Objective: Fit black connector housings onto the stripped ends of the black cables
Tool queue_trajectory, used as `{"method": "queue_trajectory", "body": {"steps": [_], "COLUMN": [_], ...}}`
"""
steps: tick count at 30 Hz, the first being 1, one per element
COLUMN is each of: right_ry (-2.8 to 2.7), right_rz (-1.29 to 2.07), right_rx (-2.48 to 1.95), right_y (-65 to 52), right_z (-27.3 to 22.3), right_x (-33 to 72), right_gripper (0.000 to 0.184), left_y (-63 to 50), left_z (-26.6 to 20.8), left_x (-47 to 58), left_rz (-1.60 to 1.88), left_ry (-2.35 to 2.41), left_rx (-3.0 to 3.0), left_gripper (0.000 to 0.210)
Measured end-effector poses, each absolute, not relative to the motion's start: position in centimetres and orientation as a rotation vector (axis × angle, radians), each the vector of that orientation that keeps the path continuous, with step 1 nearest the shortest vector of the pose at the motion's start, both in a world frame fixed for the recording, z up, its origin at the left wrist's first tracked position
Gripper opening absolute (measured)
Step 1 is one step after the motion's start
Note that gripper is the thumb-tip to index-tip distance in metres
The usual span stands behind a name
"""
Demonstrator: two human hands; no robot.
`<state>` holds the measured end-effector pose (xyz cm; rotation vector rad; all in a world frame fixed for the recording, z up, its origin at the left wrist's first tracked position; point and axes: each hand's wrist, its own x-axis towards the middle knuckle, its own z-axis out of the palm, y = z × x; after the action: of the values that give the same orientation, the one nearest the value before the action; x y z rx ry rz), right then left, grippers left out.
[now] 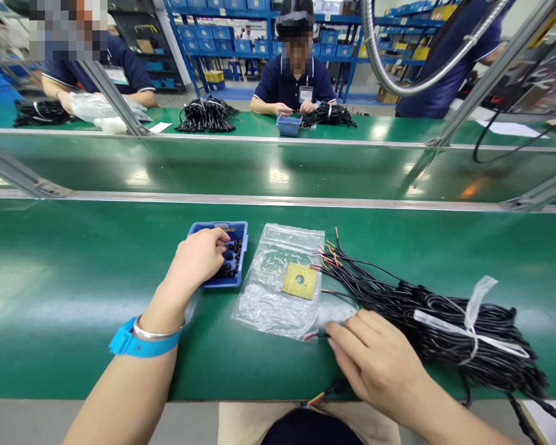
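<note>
Just left of your right hand [375, 355], its pinched cable end [321, 335] points leftward; left hand [202, 256], apart, over blue bin [227, 283], grip unclear.

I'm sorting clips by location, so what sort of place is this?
Probably a factory assembly area: there's a long green workbench, a bundle of black cables, and blue shelving holding rows of bins.
</note>
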<state>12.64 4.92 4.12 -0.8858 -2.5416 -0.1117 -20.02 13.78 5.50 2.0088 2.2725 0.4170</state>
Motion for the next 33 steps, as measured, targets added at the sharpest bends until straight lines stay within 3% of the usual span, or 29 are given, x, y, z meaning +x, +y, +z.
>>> {"method": "queue_trajectory", "body": {"steps": [4,8,20,26,29,33], "right_ry": [-2.445,-2.337,-2.231,-2.189,-2.134,-2.024], "right_rz": [-0.026,0.099,0.229,0.225,0.191,0.213], "right_rx": [-0.77,-0.742,-0.691,-0.687,-0.684,-0.691], "right_y": [5.1,5.3,5.5,5.4,5.3,5.3], "right_z": [2.1,0.7,0.4,1.0,1.3,1.5], "right_x": [12.2,12.5,12.9,12.7,12.7,12.8], "right_gripper": [0.021,0.018,0.016,0.016,0.02,0.015], "left_y": [13.2,13.0,13.2,11.8,10.9,10.9], "left_z": [6.0,6.0,6.0,6.7,7.0,6.4], "left_x": [-19.8,-19.5,-18.8,-16.2,-13.2,-9.1], "left_rz": [0.803,1.034,1.056,1.242,1.105,0.59], "left_ry": [2.197,1.914,1.566,1.568,1.416,1.308], "left_rx": [2.014,1.664,1.285,1.375,1.707,2.243], "left_gripper": [0.03,0.021,0.026,0.016,0.009,0.024]}}
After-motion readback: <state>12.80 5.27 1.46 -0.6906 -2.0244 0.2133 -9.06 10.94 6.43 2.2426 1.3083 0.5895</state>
